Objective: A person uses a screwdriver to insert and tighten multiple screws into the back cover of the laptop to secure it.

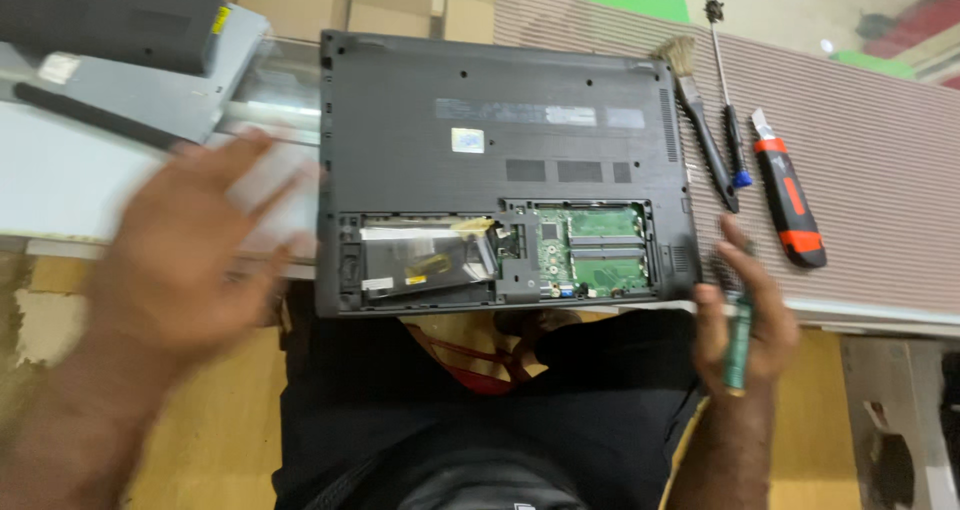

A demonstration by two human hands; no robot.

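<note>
A black laptop [480,120] lies upside down on the ribbed mat, its bottom hatch off. The open bay shows a hard drive in a foil-covered caddy [425,260] and a green circuit board with memory modules [600,250]. My left hand [190,250] hovers, blurred, with fingers spread just left of the laptop and holds nothing. My right hand [745,325] is at the laptop's near right corner, closed around a green-handled screwdriver [738,345] that runs along my palm.
A black-handled brush [700,130], a thin screwdriver with a blue tip [728,100] and an orange-and-black utility knife [790,200] lie on the ribbed mat [880,140] right of the laptop. Grey device casings [120,60] sit at the far left. Cardboard boxes [390,5] stand behind.
</note>
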